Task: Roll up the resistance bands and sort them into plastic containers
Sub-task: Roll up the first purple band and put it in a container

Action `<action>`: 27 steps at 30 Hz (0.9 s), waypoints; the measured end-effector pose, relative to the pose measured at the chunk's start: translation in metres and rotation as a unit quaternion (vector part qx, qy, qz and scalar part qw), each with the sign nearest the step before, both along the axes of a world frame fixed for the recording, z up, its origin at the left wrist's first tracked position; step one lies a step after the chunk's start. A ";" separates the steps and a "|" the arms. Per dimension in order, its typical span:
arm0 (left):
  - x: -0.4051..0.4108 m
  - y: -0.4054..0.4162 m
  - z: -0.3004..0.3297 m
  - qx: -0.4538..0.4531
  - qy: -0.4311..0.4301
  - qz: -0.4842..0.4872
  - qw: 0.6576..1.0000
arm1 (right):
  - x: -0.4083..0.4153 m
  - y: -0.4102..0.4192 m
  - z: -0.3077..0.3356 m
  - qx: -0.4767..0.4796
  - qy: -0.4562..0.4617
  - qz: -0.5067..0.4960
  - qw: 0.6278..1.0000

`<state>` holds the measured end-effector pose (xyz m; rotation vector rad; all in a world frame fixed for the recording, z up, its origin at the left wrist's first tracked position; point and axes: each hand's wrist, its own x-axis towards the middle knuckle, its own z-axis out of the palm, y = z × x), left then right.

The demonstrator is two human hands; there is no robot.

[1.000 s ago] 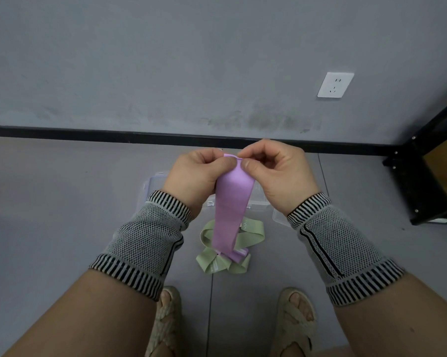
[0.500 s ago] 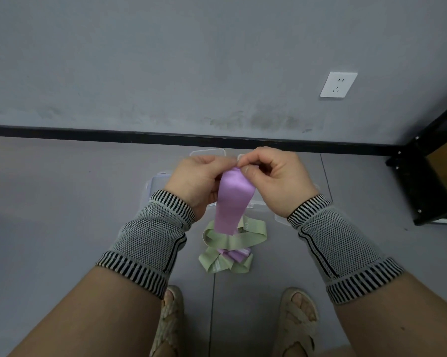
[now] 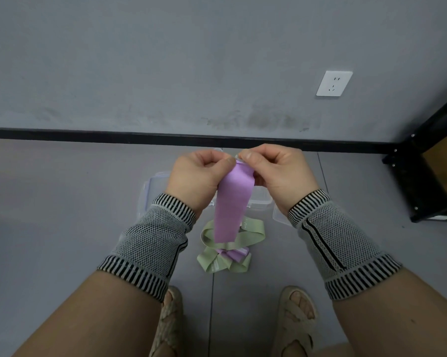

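A purple resistance band (image 3: 231, 207) hangs in the air between my two hands. My left hand (image 3: 199, 177) and my right hand (image 3: 279, 173) both pinch its top end, thumbs meeting at the fold. On the floor below lies a pile of green bands (image 3: 225, 253) with another purple band (image 3: 234, 254) tucked among them. Clear plastic containers (image 3: 152, 186) stand on the floor behind my hands, mostly hidden by them; a clear lid or container edge (image 3: 279, 216) shows at the right.
A grey wall with a white socket (image 3: 334, 83) and black skirting (image 3: 88, 135) runs across the back. A black shelf frame (image 3: 423, 176) with a cardboard box stands at the right. My sandalled feet (image 3: 298, 320) are at the bottom.
The hanging purple band has become shorter as its top end is gathered between my fingers; its lower end has lifted off the pile on the floor.
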<state>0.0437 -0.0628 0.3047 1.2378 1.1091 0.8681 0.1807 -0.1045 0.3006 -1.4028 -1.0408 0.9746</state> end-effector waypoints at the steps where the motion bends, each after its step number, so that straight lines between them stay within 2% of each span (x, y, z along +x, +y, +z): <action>1: 0.000 0.000 -0.001 0.002 0.001 -0.001 1.000 | 0.000 0.000 -0.001 -0.005 -0.006 0.000 1.000; 9: 0.001 0.001 0.000 0.019 0.010 -0.005 1.000 | 0.003 -0.001 0.003 -0.019 -0.032 0.007 0.999; 15: 0.002 -0.001 0.001 0.000 -0.003 -0.010 1.000 | 0.007 0.000 0.002 -0.031 -0.065 0.007 0.997; 19: 0.002 -0.002 0.002 -0.030 -0.028 -0.017 0.999 | 0.005 -0.001 0.001 -0.041 -0.032 0.008 0.999; 27: 0.001 -0.001 0.005 -0.071 -0.066 -0.024 0.995 | 0.005 0.000 0.002 -0.054 0.103 0.035 0.993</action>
